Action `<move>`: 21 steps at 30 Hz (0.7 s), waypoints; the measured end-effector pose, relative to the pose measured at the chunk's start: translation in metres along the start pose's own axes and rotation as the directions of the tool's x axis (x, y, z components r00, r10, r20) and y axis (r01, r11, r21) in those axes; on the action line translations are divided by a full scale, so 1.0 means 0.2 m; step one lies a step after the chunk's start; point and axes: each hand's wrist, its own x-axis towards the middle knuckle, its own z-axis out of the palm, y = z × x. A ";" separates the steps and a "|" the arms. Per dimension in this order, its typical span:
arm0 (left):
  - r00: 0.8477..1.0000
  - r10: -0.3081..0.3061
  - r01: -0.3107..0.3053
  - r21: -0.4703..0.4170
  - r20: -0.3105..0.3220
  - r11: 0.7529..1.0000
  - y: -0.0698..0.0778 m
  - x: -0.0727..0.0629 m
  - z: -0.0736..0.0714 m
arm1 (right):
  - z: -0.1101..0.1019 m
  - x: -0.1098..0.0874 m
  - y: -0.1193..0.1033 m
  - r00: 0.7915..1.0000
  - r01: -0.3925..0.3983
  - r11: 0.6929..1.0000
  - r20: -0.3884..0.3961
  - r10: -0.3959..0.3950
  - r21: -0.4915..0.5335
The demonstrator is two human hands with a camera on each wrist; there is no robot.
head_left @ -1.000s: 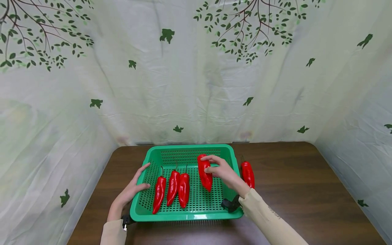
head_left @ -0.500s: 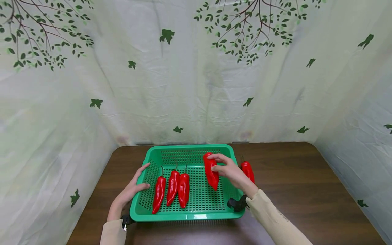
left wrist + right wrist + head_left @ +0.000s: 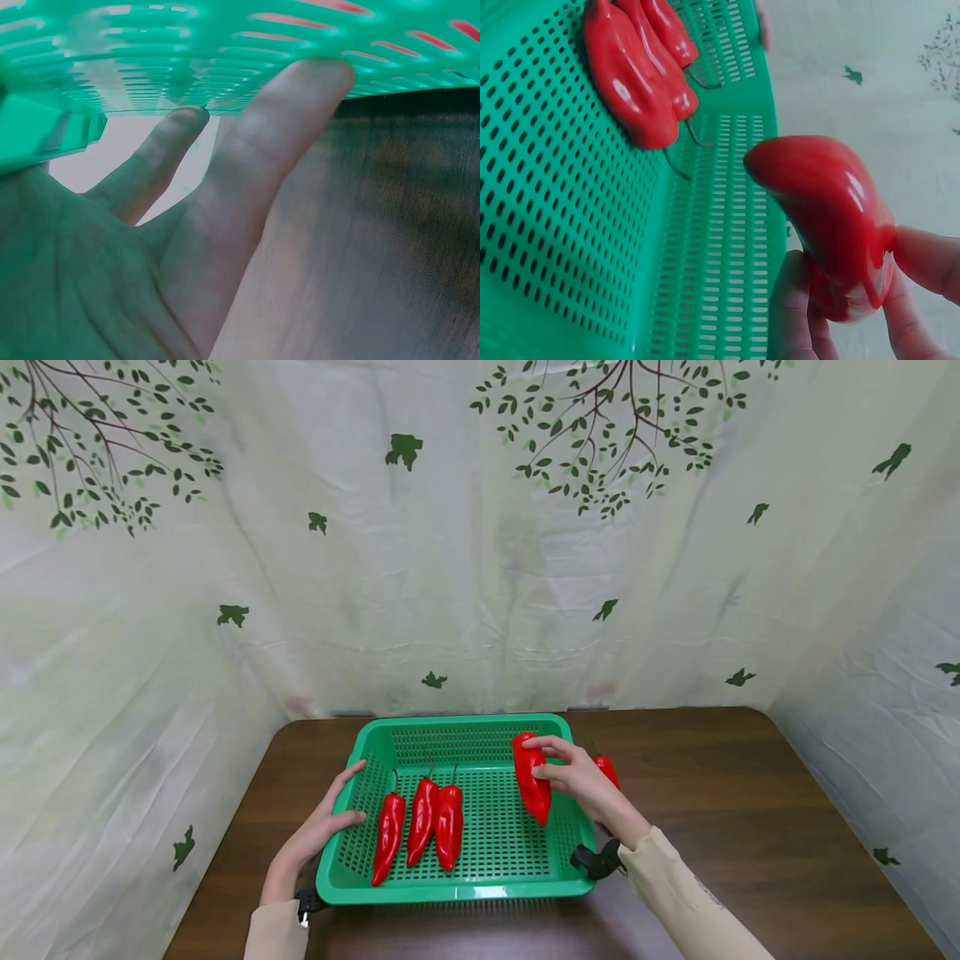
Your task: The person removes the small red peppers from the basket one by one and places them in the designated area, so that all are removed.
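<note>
A green plastic basket (image 3: 487,893) stands on the table, with three red peppers lying inside on its left half: an outer one (image 3: 388,839), a middle one (image 3: 423,820) and an inner one (image 3: 449,827). My left hand (image 3: 318,831) holds the basket's left side. The thumb reaches over the rim, while other fingers (image 3: 300,112) press the slotted outer wall in the left wrist view. My right hand (image 3: 585,781) pinches another red pepper (image 3: 531,781) over the basket's right side. In the right wrist view that pepper (image 3: 825,195) sits between thumb and fingers, clear of the floor.
One more red pepper (image 3: 607,768) lies on the brown table (image 3: 720,810) just right of the basket, partly hidden behind my right hand. A pale leaf-patterned cloth (image 3: 480,635) hangs behind the table and along its sides.
My right hand has moved steadily to the right with its pepper, and now covers more of the pepper outside the basket. The left hand and basket stay in place.
</note>
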 end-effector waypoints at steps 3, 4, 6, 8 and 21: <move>1.000 -0.003 0.003 -0.009 0.002 1.000 0.00 0.00 0.00 | -0.02 -0.01 0.00 1.000 -0.006 1.000 0.002 0.006 0.001; 1.000 -0.004 0.004 -0.009 0.001 1.000 0.00 0.00 0.00 | -0.02 -0.02 0.00 1.000 -0.005 1.000 0.005 0.005 0.003; 1.000 -0.003 0.003 -0.005 -0.002 1.000 0.00 0.00 0.00 | -0.04 -0.02 0.00 1.000 -0.004 1.000 0.006 0.004 -0.001; 1.000 -0.003 0.003 0.006 -0.007 1.000 0.00 0.00 0.00 | -0.06 -0.03 0.00 1.000 0.000 1.000 0.009 0.000 -0.002; 1.000 -0.008 0.008 0.002 -0.012 1.000 0.00 -0.01 0.00 | -0.16 -0.07 0.01 1.000 0.027 0.999 -0.001 -0.027 -0.030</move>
